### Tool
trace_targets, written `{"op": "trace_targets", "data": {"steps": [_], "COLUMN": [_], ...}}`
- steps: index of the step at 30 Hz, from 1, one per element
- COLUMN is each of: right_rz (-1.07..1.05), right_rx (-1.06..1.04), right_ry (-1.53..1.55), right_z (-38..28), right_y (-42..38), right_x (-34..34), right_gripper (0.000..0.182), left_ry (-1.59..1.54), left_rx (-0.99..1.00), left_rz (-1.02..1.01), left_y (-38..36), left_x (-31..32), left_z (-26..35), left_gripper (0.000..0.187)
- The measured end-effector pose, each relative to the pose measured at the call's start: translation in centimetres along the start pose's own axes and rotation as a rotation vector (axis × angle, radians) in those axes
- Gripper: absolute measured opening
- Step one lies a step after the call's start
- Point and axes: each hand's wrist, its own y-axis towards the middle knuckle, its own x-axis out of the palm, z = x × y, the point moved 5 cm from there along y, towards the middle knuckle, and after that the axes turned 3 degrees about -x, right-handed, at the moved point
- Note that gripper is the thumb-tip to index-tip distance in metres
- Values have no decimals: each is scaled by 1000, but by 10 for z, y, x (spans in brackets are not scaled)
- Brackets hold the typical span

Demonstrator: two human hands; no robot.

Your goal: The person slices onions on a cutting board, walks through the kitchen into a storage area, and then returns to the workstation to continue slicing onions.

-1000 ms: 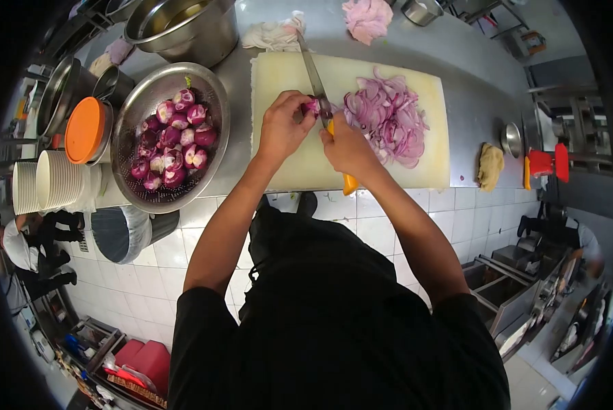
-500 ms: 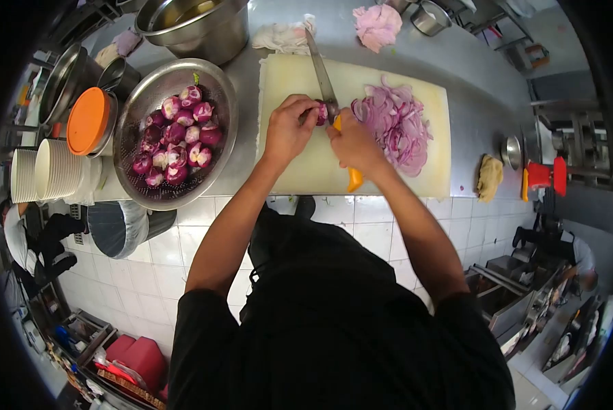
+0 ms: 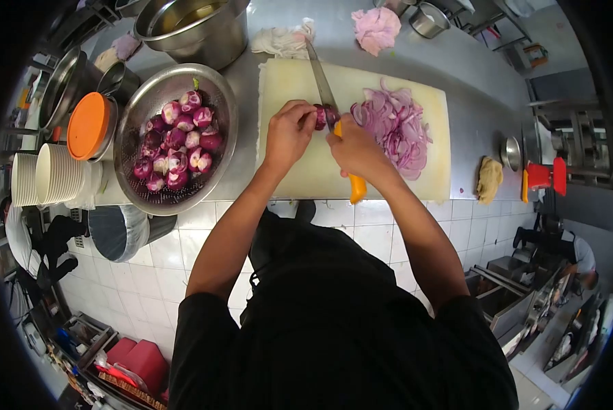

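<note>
My left hand [image 3: 291,134] grips a small red onion [image 3: 319,117] against the cutting board [image 3: 297,179], fingertips curled at its left side. My right hand [image 3: 358,146] is wrapped round the yellow handle of a knife [image 3: 320,75], whose long blade points away from me. The blade lies right beside the onion, and fingers hide part of the contact. To the right, a pile of sliced red onion [image 3: 394,130] covers part of the board. Several peeled red onions [image 3: 176,139] fill the bottom of a perforated metal colander [image 3: 130,184] at the left.
Behind the colander stands a large steel pot [image 3: 214,37]. An orange-lidded container [image 3: 88,126] and stacked white tubs [image 3: 59,172] are at the left. Cloths lie around: white [image 3: 279,42], pink [image 3: 376,29] and tan [image 3: 489,179]. Two other people [image 3: 23,236] [image 3: 580,253] are at the far sides.
The knife's handle has drawn slightly toward me with my right hand. My left hand still holds the onion, and more of the onion shows around the blade.
</note>
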Motion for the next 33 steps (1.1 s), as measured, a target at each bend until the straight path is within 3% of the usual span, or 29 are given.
{"op": "trace_targets", "data": {"steps": [2, 8, 11, 14, 17, 23, 26, 33], "right_rz": [-57, 203, 118, -55, -75, 295, 22, -77], "right_rx": [67, -100, -99, 42, 103, -264, -4, 143], "right_ry": [18, -174, -80, 62, 43, -297, 48, 57], "right_z": [-9, 17, 24, -11, -14, 33, 8, -21], "right_y": [-27, 1, 19, -16, -32, 22, 3, -41], "right_x": [-8, 35, 28, -5, -6, 47, 15, -4], "right_gripper": [36, 34, 37, 38, 37, 36, 35, 34], "left_ry": [-13, -30, -61, -27, -22, -59, -23, -36], "left_rx": [-44, -22, 42, -45, -3, -69, 28, -38], "left_rz": [-14, 10, 31, -15, -1, 0, 13, 3], "left_y": [-5, -5, -5, -5, -6, -5, -5, -5], "left_x": [1, 3, 0, 0, 1, 1, -1, 1], "left_z": [0, -5, 1, 0, -1, -3, -1, -2], "left_gripper": [14, 14, 12, 13, 12, 13, 13, 14]}}
